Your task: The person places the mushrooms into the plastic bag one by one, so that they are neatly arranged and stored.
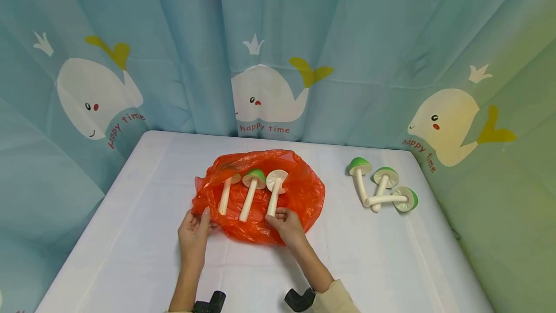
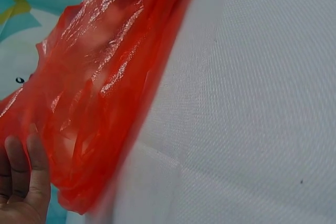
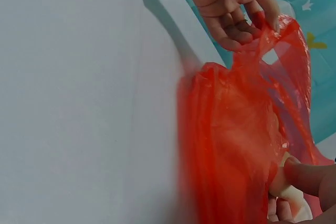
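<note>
A red plastic bag [image 1: 310, 194] lies spread on the table with its mouth open toward me. In it are three toy mushrooms: the left mushroom [image 1: 224, 197] is partly under the film, the middle mushroom [image 1: 248, 202] shows a green cap, and the right mushroom [image 1: 273, 197] shows its pale underside. My left hand [image 1: 191, 235] pinches the bag's left edge between thumb and fingers; the right wrist view shows this left hand [image 3: 236, 9] lifting the film. With its thumb on top, my right hand [image 1: 288, 228] grips the right mushroom's stem low down.
To the right on the white table [image 1: 369, 264], three more green-capped mushrooms [image 1: 386, 199] lie in a loose cluster with stems crossing. A blue curtain [image 1: 278, 13] with whale prints hangs behind the table's back edge. Black wrist mounts [image 1: 299, 299] sit at both wrists.
</note>
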Action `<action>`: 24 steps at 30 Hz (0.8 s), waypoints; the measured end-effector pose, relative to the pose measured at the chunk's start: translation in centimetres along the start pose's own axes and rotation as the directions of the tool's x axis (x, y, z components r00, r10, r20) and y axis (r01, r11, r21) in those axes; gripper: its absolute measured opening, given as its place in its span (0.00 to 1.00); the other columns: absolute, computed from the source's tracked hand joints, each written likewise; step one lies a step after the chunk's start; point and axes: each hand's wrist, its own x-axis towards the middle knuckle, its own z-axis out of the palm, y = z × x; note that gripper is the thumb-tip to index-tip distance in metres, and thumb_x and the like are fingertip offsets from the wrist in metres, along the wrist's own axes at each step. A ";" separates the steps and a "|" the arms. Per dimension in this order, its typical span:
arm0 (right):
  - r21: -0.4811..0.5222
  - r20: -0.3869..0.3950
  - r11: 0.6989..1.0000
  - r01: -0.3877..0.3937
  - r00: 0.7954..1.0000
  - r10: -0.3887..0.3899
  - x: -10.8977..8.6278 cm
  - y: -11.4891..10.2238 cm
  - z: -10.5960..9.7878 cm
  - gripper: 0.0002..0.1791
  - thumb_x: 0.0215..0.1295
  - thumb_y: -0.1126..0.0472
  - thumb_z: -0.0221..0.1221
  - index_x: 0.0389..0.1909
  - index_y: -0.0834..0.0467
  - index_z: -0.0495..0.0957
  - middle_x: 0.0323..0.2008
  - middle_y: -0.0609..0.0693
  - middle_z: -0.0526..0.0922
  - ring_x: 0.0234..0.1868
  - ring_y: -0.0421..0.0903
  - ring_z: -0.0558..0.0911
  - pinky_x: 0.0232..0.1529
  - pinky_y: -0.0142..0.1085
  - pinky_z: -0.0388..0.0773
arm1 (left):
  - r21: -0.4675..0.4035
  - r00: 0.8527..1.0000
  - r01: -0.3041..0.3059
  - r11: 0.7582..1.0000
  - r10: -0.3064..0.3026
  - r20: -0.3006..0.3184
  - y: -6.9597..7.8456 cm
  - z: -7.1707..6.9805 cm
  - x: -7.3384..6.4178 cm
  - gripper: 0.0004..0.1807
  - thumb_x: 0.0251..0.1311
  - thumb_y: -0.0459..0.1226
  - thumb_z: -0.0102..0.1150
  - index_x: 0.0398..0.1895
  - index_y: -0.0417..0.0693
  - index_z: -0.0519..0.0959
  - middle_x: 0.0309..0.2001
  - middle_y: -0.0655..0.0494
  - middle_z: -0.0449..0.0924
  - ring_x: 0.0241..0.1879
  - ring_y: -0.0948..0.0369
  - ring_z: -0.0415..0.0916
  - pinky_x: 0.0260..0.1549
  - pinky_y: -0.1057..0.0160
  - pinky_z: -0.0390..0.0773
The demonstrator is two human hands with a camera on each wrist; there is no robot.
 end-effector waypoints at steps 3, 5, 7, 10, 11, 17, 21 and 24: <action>-0.008 -0.009 1.000 0.000 1.000 0.000 0.6 1.2 0.3 0.21 0.60 0.64 0.63 0.47 0.72 0.69 0.34 0.55 0.75 0.32 0.43 0.74 0.30 0.28 0.75 | -0.003 1.000 0.005 1.000 -0.005 0.002 0.0 0.1 0.0 0.18 0.66 0.39 0.53 0.53 0.34 0.71 0.38 0.45 0.77 0.27 0.62 0.79 0.33 0.65 0.82; -0.017 -0.010 1.000 -0.006 1.000 0.006 0.5 1.4 0.3 0.21 0.59 0.63 0.64 0.47 0.72 0.69 0.33 0.55 0.75 0.31 0.43 0.74 0.30 0.28 0.75 | 0.001 1.000 0.007 1.000 -0.007 0.004 0.1 0.2 -0.1 0.19 0.66 0.39 0.53 0.53 0.34 0.70 0.38 0.44 0.77 0.28 0.62 0.79 0.33 0.65 0.82; -0.028 -0.002 1.000 -0.003 1.000 0.003 0.5 1.5 0.4 0.22 0.59 0.62 0.64 0.47 0.72 0.69 0.33 0.55 0.75 0.30 0.43 0.74 0.29 0.28 0.75 | 0.000 1.000 0.004 1.000 -0.004 0.005 0.0 0.2 -0.1 0.19 0.66 0.39 0.53 0.53 0.34 0.71 0.39 0.43 0.77 0.28 0.62 0.79 0.33 0.65 0.82; -0.056 0.012 0.998 -0.007 1.000 0.008 0.5 1.6 0.3 0.22 0.58 0.60 0.65 0.45 0.71 0.70 0.31 0.54 0.75 0.29 0.42 0.74 0.28 0.28 0.74 | 0.000 1.000 -0.002 1.000 0.002 0.004 0.0 0.2 0.0 0.18 0.67 0.38 0.53 0.53 0.34 0.70 0.40 0.42 0.77 0.27 0.62 0.80 0.33 0.65 0.82; -0.069 0.016 0.998 -0.004 1.000 0.005 0.5 1.6 0.3 0.22 0.58 0.60 0.65 0.45 0.70 0.70 0.31 0.54 0.75 0.29 0.42 0.73 0.28 0.28 0.73 | 0.000 1.000 -0.004 1.000 0.004 0.005 -0.1 0.2 0.0 0.18 0.67 0.38 0.53 0.53 0.34 0.70 0.40 0.42 0.77 0.27 0.62 0.80 0.33 0.65 0.82; -0.197 0.021 0.980 0.018 1.000 -0.014 0.6 2.2 0.4 0.21 0.57 0.58 0.67 0.41 0.68 0.71 0.28 0.51 0.74 0.27 0.42 0.71 0.25 0.28 0.71 | 0.003 1.000 0.008 1.000 -0.008 0.007 -0.1 0.1 0.0 0.18 0.67 0.38 0.53 0.52 0.34 0.71 0.38 0.43 0.77 0.27 0.62 0.80 0.33 0.64 0.82; -0.245 0.039 0.969 0.038 0.999 -0.030 0.6 2.3 0.4 0.19 0.58 0.58 0.65 0.41 0.68 0.72 0.28 0.51 0.74 0.28 0.42 0.71 0.26 0.28 0.71 | -0.001 1.000 0.009 1.000 -0.009 0.013 0.0 0.1 -0.1 0.18 0.67 0.38 0.53 0.53 0.33 0.70 0.38 0.44 0.77 0.27 0.62 0.79 0.34 0.64 0.82; -0.273 0.057 0.961 0.049 0.998 -0.035 0.6 2.2 0.4 0.18 0.59 0.58 0.64 0.41 0.68 0.73 0.28 0.50 0.75 0.27 0.42 0.72 0.27 0.29 0.71 | -0.001 1.000 0.002 1.000 -0.002 0.008 0.1 0.0 -0.1 0.19 0.66 0.38 0.53 0.53 0.33 0.70 0.38 0.43 0.77 0.27 0.62 0.79 0.33 0.65 0.82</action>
